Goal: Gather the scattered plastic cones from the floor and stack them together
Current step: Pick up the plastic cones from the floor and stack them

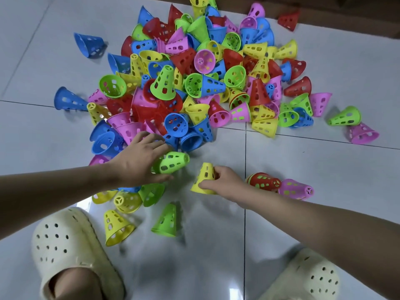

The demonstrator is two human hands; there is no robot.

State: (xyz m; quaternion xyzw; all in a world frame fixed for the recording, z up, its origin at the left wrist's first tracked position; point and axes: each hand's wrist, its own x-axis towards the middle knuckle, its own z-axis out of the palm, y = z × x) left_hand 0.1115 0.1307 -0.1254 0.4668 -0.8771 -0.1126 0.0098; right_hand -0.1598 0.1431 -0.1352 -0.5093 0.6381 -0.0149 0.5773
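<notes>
Your left hand (138, 158) grips a green cone (172, 162) lying sideways by the pile (194, 72) — probably to nest it. Your right hand (225, 182) pinches the upright yellow cone (204, 176) on the floor (324, 159) — likely steadying a base.

Approx 100+ cones in pile (194, 83) beyond hands, too many to count exactly. 2 hands: left (138, 161), right (225, 182), 1 cone each. 2 cream clogs (65, 245) below.
</notes>
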